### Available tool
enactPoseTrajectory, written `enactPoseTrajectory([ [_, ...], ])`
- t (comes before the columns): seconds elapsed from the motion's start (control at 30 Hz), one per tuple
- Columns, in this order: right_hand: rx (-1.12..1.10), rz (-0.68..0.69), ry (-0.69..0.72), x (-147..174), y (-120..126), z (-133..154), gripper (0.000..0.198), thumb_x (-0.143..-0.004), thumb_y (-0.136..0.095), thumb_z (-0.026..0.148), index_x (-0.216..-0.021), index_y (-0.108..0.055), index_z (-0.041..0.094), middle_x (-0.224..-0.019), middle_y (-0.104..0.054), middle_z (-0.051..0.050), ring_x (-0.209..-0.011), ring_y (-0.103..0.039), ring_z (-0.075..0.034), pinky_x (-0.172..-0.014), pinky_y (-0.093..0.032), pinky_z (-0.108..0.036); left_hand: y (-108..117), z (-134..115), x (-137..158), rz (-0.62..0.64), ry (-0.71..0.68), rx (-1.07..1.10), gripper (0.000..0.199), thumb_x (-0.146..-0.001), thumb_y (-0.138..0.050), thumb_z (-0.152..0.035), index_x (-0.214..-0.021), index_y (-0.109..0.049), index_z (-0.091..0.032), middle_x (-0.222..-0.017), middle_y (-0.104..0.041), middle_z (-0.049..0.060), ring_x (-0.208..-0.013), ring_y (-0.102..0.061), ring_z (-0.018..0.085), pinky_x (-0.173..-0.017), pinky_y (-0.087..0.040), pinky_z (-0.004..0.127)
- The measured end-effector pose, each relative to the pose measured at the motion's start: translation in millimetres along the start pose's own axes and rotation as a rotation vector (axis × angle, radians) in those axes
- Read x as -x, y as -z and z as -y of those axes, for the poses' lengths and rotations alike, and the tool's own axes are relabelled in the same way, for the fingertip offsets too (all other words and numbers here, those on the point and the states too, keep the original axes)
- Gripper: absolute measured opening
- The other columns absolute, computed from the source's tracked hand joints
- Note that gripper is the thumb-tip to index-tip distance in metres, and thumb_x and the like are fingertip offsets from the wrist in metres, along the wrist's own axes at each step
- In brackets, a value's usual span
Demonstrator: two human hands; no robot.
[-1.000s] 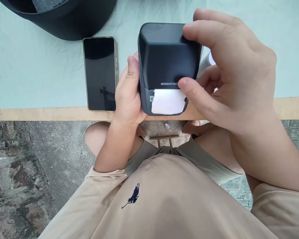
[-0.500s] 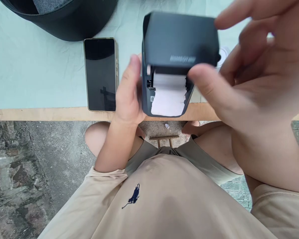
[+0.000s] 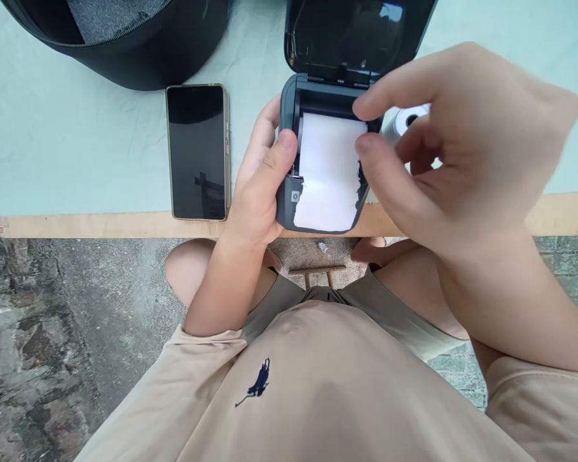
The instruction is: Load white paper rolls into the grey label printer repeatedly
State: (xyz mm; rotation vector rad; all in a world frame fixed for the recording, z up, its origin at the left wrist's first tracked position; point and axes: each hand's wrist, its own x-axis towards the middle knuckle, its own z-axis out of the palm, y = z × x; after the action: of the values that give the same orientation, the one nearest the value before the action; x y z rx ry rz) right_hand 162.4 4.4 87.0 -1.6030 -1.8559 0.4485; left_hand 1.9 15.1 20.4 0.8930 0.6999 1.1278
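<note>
My left hand is wrapped round the left side of a small dark label printer, its thumb on the rim. The printer's lid stands raised at the back. Inside lies a strip of white paper with a ragged right edge, its near end reaching over the printer's front. My right hand hovers at the printer's right side. Its thumb and index fingertips are apart beside the paper's right edge, and the other fingers are curled. Whether the fingertips touch the paper, I cannot tell.
A phone lies face up left of the printer. Behind it stands a black zippered case with grey lining. A white paper roll is partly hidden behind my right hand. The table's wooden edge runs in front of me.
The printer's lid has swung up from closed to raised, uncovering the paper inside. My right hand has moved from the lid's right side to the paper's right edge. My left hand keeps its hold.
</note>
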Motion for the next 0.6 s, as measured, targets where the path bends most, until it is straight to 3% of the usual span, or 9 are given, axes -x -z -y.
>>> enactPoseTrajectory([
  [0.03, 0.128, 0.105, 0.136, 1, 0, -1, 0.021, -0.081, -0.055, 0.025, -0.099, -0.066, 0.025, -0.098, -0.067, 0.001, -0.074, -0.061, -0.016, -0.072, -0.053, -0.033, 0, 1, 0, 0.103, -0.028, 0.022, 0.038, -0.080, -0.055, -0.053, -0.110, -0.053, -0.030, -0.118, -0.062, 0.000, -0.130, -0.048, 0.029, -0.098, -0.053, 0.040],
  [0.1, 0.326, 0.215, 0.242, 1, 1, -2, 0.028, -0.082, -0.049, 0.022, -0.108, -0.061, 0.024, -0.095, -0.065, -0.001, -0.072, -0.060, -0.018, -0.062, -0.044, -0.034, 2, 4, -1, 0.033, -0.036, 0.085, 0.036, -0.083, -0.053, -0.047, -0.115, -0.051, -0.030, -0.120, -0.060, -0.002, -0.136, -0.041, 0.030, -0.105, -0.047, 0.046],
  [0.2, 0.440, 0.318, 0.173, 0, 0, 0, 0.033, -0.081, -0.047, 0.022, -0.113, -0.055, 0.027, -0.087, -0.064, 0.000, -0.069, -0.058, -0.019, -0.056, -0.034, -0.032, 4, 6, -2, 0.066, 0.034, 0.053, 0.036, -0.081, -0.060, -0.041, -0.115, -0.052, -0.032, -0.128, -0.058, 0.001, -0.135, -0.041, 0.030, -0.107, -0.045, 0.043],
  [0.23, 0.476, 0.345, 0.166, -1, 0, 1, 0.034, -0.082, -0.047, 0.023, -0.115, -0.053, 0.028, -0.086, -0.064, 0.000, -0.069, -0.058, -0.019, -0.054, -0.031, -0.031, 5, 7, -2, 0.087, -0.026, 0.064, 0.039, -0.079, -0.060, -0.046, -0.115, -0.051, -0.032, -0.125, -0.059, 0.002, -0.132, -0.045, 0.032, -0.101, -0.049, 0.043],
  [0.33, 0.532, 0.371, 0.168, -3, 1, 2, 0.032, -0.080, -0.051, 0.025, -0.111, -0.053, 0.030, -0.082, -0.064, 0.000, -0.063, -0.055, -0.019, -0.051, -0.024, -0.030, 5, 5, -1, 0.174, -0.013, 0.041, 0.048, -0.076, -0.063, -0.048, -0.119, -0.049, -0.030, -0.116, -0.062, 0.005, -0.121, -0.055, 0.034, -0.085, -0.056, 0.040],
  [0.43, 0.417, 0.328, 0.175, -4, 5, 4, 0.029, -0.075, -0.057, 0.022, -0.103, -0.055, 0.029, -0.078, -0.064, 0.002, -0.059, -0.053, -0.016, -0.051, -0.031, -0.031, -2, -1, 3, 0.092, 0.047, 0.077, 0.034, -0.087, -0.052, -0.036, -0.120, -0.047, -0.026, -0.119, -0.060, 0.004, -0.120, -0.057, 0.029, -0.090, -0.055, 0.039],
  [0.5, 0.235, 0.310, 0.185, -4, 9, 6, 0.031, -0.073, -0.061, 0.019, -0.101, -0.053, 0.029, -0.086, -0.064, 0.002, -0.067, -0.058, -0.015, -0.049, -0.037, -0.031, -7, -5, 5, 0.039, 0.051, 0.126, 0.028, -0.090, -0.047, -0.031, -0.118, -0.048, -0.023, -0.121, -0.059, 0.004, -0.122, -0.056, 0.026, -0.097, -0.051, 0.039],
  [0.6, -0.265, 0.153, 0.033, -7, 18, 1, 0.026, -0.070, -0.065, 0.019, -0.093, -0.058, 0.029, -0.101, -0.064, 0.006, -0.084, -0.065, -0.016, -0.044, -0.038, -0.023, -10, -8, 5, -0.020, 0.040, 0.184, 0.025, -0.091, -0.046, -0.030, -0.113, -0.051, -0.020, -0.116, -0.062, 0.005, -0.127, -0.052, 0.026, -0.103, -0.047, 0.039],
])
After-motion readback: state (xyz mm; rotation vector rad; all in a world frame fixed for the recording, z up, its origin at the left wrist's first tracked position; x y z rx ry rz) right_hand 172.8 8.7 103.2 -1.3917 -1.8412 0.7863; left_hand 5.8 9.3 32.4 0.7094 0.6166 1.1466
